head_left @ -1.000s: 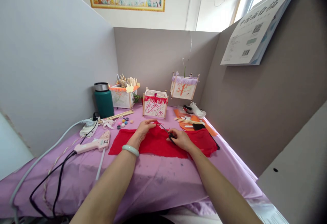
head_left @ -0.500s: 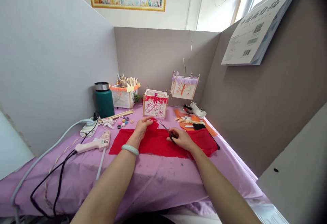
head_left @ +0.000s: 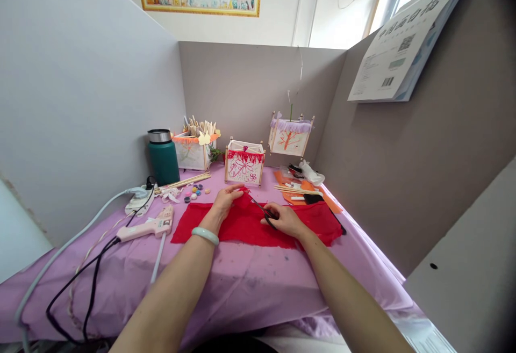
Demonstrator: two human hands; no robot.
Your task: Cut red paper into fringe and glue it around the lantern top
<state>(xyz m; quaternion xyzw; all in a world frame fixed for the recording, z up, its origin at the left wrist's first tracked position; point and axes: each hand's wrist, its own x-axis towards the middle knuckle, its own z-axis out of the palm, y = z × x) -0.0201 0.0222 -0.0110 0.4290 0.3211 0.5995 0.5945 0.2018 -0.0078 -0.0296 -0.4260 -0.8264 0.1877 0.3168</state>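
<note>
My left hand (head_left: 226, 202) pinches a small red piece (head_left: 244, 195), my right hand (head_left: 285, 220) holds black-handled scissors (head_left: 264, 211) — blades toward that piece, red cloth (head_left: 250, 229) spread below both hands, on the purple tablecloth (head_left: 250, 283)

A table draped in a wrinkled purple cloth (head_left: 242, 283), with dark stains, spans the lower half of the frame. A long piece of red fabric (head_left: 258, 232) lies across its centre. At left rests a pale pink glue gun (head_left: 137, 230), with a white power strip (head_left: 139, 203) just above it. Farther up stands a green bottle (head_left: 163, 160), beside a white-sided box (head_left: 196, 158). Small coloured discs (head_left: 194, 196) are scattered left of centre. A red-patterned box (head_left: 244, 171) stands at centre; orange sheets (head_left: 332, 203) lie toward the right.
</note>
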